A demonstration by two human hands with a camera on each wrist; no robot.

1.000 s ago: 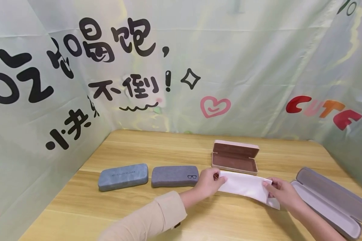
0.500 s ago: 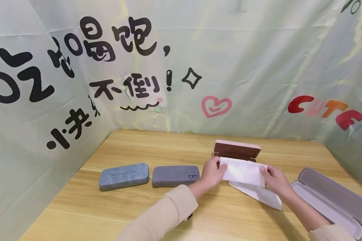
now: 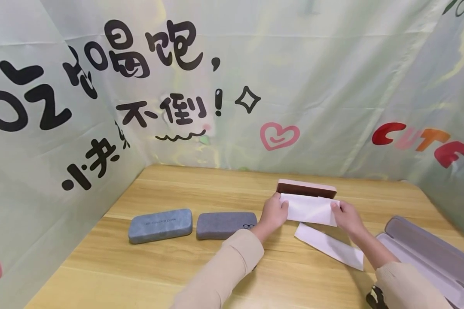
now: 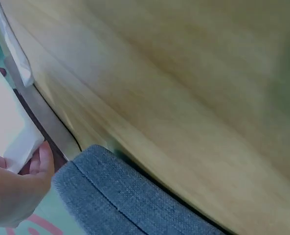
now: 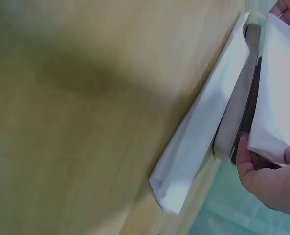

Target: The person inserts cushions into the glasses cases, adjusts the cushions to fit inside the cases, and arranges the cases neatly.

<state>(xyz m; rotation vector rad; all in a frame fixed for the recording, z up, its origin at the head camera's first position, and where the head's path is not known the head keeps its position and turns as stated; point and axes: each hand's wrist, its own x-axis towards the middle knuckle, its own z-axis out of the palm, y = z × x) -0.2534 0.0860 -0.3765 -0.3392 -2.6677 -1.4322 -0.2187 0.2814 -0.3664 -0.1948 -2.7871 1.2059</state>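
Folded white cloth [image 3: 311, 209] spans my left grip [image 3: 273, 213] and right grip [image 3: 347, 219] in the head view, before the raised lid of the pink glasses case [image 3: 307, 189]; both ends are pinched, probably to hold it flat. Another strip of folded cloth [image 3: 330, 246] lies on the table [image 3: 112, 270], on the case's near side. My left wrist view shows one end grasped; my right, the other. Whether it touches the case, I can't tell.

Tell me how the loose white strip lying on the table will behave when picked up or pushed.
The strip is probably floppy: in the right wrist view its edge bends and its near end looks loosely layered. It is likely light, since it looks thin. Pushed, it would probably slide or crease rather than roll, lying flattish on the table.
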